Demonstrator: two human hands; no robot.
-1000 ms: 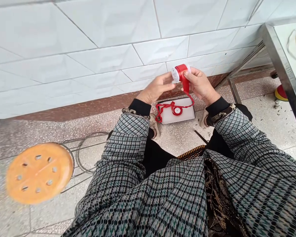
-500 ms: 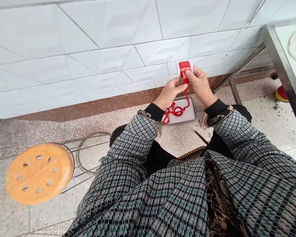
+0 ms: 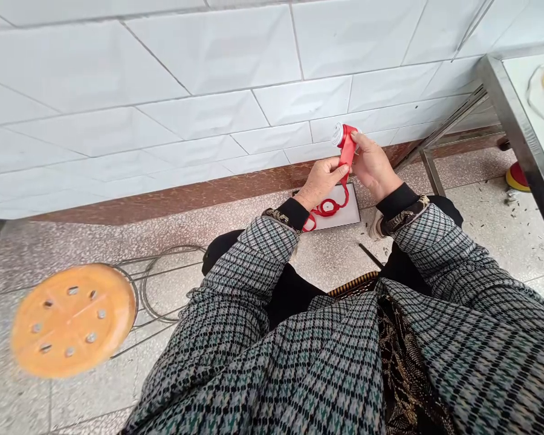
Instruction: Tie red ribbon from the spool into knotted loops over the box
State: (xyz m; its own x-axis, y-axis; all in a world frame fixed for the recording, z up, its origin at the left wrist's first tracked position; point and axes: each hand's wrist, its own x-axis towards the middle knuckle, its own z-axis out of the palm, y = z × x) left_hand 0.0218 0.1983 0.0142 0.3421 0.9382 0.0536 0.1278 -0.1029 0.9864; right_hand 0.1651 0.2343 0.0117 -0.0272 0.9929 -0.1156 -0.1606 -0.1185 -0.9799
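Note:
My right hand (image 3: 372, 162) grips a white spool (image 3: 338, 135) wound with red ribbon, tilted so that one round end faces left. From the spool a strip of red ribbon (image 3: 346, 152) runs down, and my left hand (image 3: 321, 179) pinches it between thumb and fingers. Below my hands the loose ribbon trails in loops onto a shallow white box (image 3: 344, 219) with a dark edge, lying on the floor. My left wrist and sleeve cover part of the box and of the loops.
At left stands an orange round stool (image 3: 75, 320) with holes and wire legs. A metal-framed table (image 3: 517, 115) with a yellow cord on it is at right. White tiled wall (image 3: 199, 115) rises ahead. A dark stick (image 3: 370, 255) and scattered bits lie on the speckled floor.
The spool has turned, so its round end now shows toward the left. A wider length of ribbon stretches between it and my left hand, which has shifted slightly right and down.

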